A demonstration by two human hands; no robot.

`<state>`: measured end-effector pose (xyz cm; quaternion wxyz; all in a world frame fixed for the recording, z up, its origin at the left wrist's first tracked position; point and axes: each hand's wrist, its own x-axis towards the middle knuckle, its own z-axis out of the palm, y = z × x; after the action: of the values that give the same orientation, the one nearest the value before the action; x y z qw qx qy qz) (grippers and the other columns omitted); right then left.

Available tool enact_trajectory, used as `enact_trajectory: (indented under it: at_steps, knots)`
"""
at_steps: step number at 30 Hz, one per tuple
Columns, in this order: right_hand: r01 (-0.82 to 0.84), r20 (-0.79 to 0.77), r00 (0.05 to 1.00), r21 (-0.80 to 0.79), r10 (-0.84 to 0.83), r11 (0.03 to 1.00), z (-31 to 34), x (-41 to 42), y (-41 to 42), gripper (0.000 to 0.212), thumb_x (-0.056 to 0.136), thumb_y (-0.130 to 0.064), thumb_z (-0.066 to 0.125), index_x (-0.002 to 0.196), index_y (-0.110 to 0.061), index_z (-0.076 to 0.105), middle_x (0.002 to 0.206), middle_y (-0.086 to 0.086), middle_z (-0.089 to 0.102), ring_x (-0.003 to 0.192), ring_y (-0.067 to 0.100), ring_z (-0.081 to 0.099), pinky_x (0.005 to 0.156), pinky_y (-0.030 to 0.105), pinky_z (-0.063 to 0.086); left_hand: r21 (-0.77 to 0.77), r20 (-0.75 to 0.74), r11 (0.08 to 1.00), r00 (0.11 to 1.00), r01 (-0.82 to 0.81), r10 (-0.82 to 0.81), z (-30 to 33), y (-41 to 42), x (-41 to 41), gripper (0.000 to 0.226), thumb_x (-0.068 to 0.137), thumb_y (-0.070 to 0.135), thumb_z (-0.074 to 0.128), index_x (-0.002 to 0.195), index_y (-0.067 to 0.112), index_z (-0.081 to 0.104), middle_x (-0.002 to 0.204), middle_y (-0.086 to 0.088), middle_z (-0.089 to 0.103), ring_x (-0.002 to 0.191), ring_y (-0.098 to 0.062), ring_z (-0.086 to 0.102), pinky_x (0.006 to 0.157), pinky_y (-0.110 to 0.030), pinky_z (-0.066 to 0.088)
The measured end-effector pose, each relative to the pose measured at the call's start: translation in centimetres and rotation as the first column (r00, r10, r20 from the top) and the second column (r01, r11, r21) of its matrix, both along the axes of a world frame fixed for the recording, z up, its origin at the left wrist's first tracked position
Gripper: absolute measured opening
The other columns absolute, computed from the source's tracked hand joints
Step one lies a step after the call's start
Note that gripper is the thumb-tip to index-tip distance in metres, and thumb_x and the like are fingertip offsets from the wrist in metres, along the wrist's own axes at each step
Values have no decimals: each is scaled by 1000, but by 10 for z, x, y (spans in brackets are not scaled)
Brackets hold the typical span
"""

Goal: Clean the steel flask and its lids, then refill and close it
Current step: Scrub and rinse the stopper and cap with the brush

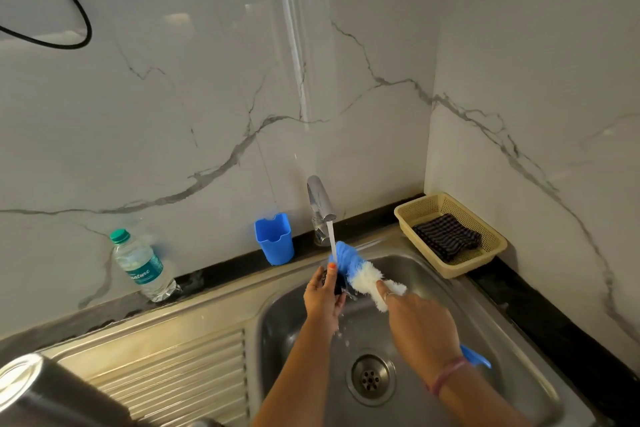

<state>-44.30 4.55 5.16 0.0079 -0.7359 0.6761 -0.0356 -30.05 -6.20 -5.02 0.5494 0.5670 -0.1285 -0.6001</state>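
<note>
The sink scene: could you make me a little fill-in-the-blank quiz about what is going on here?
1. Water from the tap runs onto the blue and white ____.
2. The left hand holds a small dark lid over the ____.
3. The folded dark cloth lies in a beige ____.
4. The plastic water bottle has a ____ cap.

Missing words: brush; sink; basket; green

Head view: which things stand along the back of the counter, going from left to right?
Water bottle → blue cup → tap, with water running → beige basket holding a dark folded cloth.
</note>
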Motion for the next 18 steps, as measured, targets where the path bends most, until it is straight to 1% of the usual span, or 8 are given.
enact_trajectory:
  at_steps: [2, 5, 6, 7, 9, 13, 16, 18]
  knots:
    - [-28, 15, 999, -8, 28, 1000, 2, -1, 4, 55, 101, -12, 31, 151, -28, 15, 97, -1, 64, 71, 11, 55, 63, 23, 49, 26, 28, 999, 999, -25, 25, -1, -2, 6, 38, 84, 32, 73, 116, 13, 63, 112, -12, 65, 99, -23, 64, 72, -32, 57]
    - [-50, 11, 999, -33, 51, 998, 9, -2, 13, 55, 100, -14, 38, 149, -30, 19, 95, -2, 63, 74, 11, 59, 63, 24, 48, 30, 7, 999, 999, -33, 33, -1, -1, 14, 34, 85, 33, 71, 107, 8, 67, 98, -14, 69, 72, -18, 63, 62, -28, 54]
    - [-47, -8, 999, -37, 47, 998, 10, -1, 11, 54, 100, -14, 38, 149, -29, 21, 96, -2, 64, 74, 12, 60, 64, 24, 49, 29, -1, 999, 1000, -30, 30, -1, 0, 14, 33, 86, 32, 71, 107, 8, 67, 98, -15, 69, 69, -17, 62, 61, -28, 54]
    - [-35, -11, 999, -30, 34, 999, 10, 1, 8, 52, 100, -12, 35, 149, -27, 22, 97, -1, 65, 74, 12, 59, 64, 25, 49, 20, -20, 1000, 1000, -21, 22, 0, 2, 13, 32, 86, 30, 71, 108, 8, 66, 102, -16, 68, 70, -17, 62, 62, -28, 54]
    - [0, -1, 1000, -14, 0, 1000, 8, 3, -2, 52, 101, -11, 32, 149, -25, 22, 98, 0, 67, 78, 14, 63, 65, 25, 50, -15, -85, 1000, 996, 4, -5, 3, 4, 12, 33, 86, 22, 71, 114, 8, 63, 110, -18, 66, 81, -20, 65, 69, -30, 56]
    - [-13, 73, 997, 12, 12, 1000, 8, -1, -4, 57, 100, -11, 33, 151, -30, 17, 101, -1, 67, 85, 12, 64, 71, 25, 53, -46, -135, 999, 991, -5, -2, 1, 5, 17, 38, 83, 12, 73, 120, 9, 62, 117, -17, 65, 103, -27, 66, 80, -37, 58]
    - [-42, 48, 998, -27, 43, 999, 15, -1, 6, 56, 100, -12, 34, 150, -31, 18, 101, -2, 65, 85, 12, 63, 68, 24, 48, -62, -165, 998, 986, -11, 0, -1, 4, 20, 43, 81, 10, 74, 122, 9, 62, 116, -19, 66, 105, -26, 66, 96, -45, 54]
    - [-26, 26, 999, -33, 27, 999, 14, -1, 2, 52, 101, -14, 34, 149, -29, 22, 103, -1, 66, 85, 12, 65, 70, 25, 51, -82, -205, 997, 979, 3, -20, -1, 6, 16, 40, 84, 7, 71, 123, 8, 61, 119, -19, 65, 107, -27, 66, 92, -43, 56]
